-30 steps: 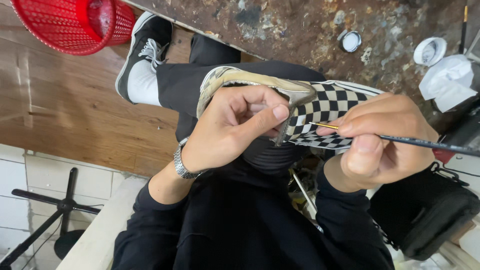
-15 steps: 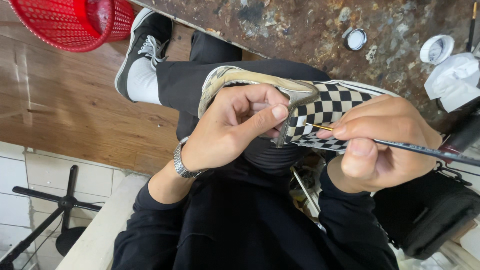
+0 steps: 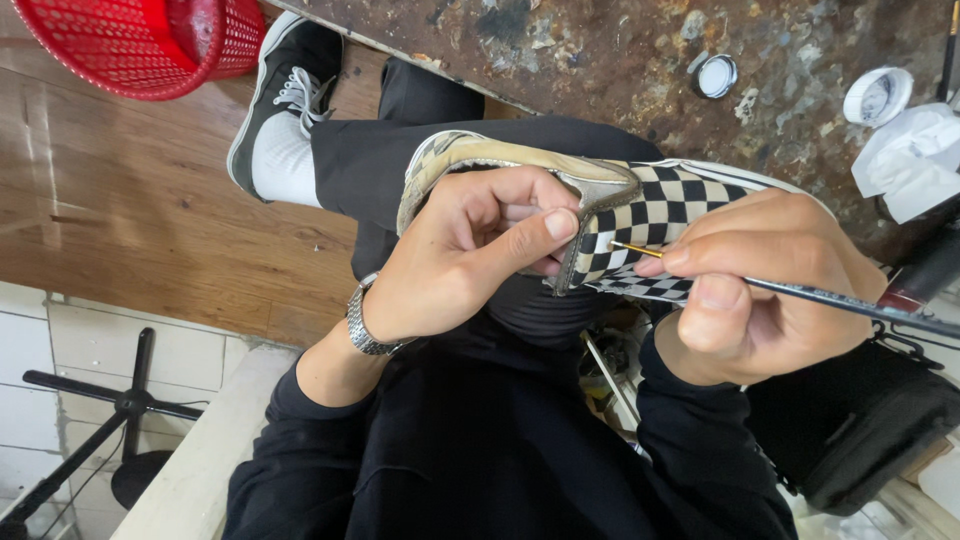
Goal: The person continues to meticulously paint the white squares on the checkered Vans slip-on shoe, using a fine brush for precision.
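A black-and-white checkered slip-on shoe (image 3: 672, 205) with a cream collar rests over my lap. My left hand (image 3: 470, 250) grips its opening, thumb pressed on the grey elastic panel, a metal watch on the wrist. My right hand (image 3: 765, 285) pinches a thin dark-handled paintbrush (image 3: 850, 302), whose fine tip touches a light square on the shoe's side.
A stained brown worktable (image 3: 620, 60) holds a small round jar (image 3: 716, 76), a white cup (image 3: 878, 95) and crumpled white cloth (image 3: 915, 160). A red mesh basket (image 3: 140, 40) sits on the wooden floor beside my black sneaker (image 3: 290, 80). A black bag (image 3: 880, 420) lies at right.
The view has shifted slightly. Both hands keep their hold; the brush tip stays on the shoe's checkered side with only small movement.
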